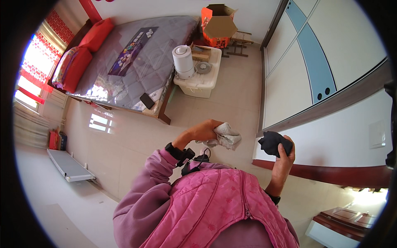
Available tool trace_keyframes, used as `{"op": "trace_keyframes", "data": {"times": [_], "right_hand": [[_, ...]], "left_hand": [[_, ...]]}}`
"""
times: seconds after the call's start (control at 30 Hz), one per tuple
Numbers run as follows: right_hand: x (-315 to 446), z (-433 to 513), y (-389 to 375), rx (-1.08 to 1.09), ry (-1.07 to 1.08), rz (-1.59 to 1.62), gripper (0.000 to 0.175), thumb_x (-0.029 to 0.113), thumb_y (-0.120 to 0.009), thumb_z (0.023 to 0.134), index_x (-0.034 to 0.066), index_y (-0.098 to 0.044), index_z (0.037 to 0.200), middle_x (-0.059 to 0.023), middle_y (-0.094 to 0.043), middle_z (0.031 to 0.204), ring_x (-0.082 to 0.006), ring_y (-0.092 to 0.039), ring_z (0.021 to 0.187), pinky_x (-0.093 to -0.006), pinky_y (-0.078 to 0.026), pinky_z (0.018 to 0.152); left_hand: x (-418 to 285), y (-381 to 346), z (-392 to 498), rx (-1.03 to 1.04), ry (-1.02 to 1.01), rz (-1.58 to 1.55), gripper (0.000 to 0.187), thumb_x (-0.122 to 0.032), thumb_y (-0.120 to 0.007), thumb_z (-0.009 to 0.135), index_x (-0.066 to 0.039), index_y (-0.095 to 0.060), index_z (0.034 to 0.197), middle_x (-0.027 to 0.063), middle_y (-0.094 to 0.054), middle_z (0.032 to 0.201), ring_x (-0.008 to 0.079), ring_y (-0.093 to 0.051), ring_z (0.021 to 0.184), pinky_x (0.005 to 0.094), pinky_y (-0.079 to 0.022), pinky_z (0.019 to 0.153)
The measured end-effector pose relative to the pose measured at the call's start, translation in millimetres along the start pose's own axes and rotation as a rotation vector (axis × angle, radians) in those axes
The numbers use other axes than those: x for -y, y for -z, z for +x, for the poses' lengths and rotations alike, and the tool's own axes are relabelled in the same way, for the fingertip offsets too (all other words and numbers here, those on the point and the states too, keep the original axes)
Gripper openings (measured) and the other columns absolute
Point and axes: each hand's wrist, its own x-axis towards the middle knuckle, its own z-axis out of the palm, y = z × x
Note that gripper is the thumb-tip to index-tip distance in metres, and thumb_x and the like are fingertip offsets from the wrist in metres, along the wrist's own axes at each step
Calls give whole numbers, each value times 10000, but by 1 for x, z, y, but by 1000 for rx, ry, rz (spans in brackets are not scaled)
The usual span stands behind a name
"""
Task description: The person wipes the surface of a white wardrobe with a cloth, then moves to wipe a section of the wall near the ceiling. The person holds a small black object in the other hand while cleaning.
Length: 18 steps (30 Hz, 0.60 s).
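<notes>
My left hand [206, 129] grips a crumpled white cloth [229, 135] in front of my body, over the tiled floor. Loose folds of it stick out past my fingers. On the right, my right hand [285, 152] holds up a bunched black cloth [273, 143], thumb across its near side. That bundle is beside the white wall, and the two cloths are apart from each other. I wear a pink quilted vest [211, 198] over a mauve sleeve, with a black band [178, 154] on my left wrist.
Ahead stands a bed with a plastic-covered mattress [130, 74] and a dark phone [147, 101] at its corner. A lidded storage box [195, 90] carries a white humidifier [183, 63]. Behind is an open orange carton [214, 35]; sliding wardrobe doors [285, 86] line the right.
</notes>
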Motion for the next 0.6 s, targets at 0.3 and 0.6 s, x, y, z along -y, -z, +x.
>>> {"op": "trace_keyframes", "data": {"times": [0.3,0.6], "right_hand": [[8,-7,-4,-26,-27,32,289,0,-607,858,10,-575,1145,-80,-588,1065,-190,-589,975,-296,-486,899],[16,-20,-8,-83,-6,13,271,7,-588,870,13,-571,1141,-81,-596,1056,-181,-601,960,-294,-499,870]], "left_hand": [[5,3,1,47,-21,40,333,46,-662,711,-7,-647,1040,46,-686,866,94,-582,819,280,-492,756],[3,3,8,78,-69,38,326,47,-659,718,-7,-631,1038,56,-676,893,100,-567,839,284,-484,777]]}}
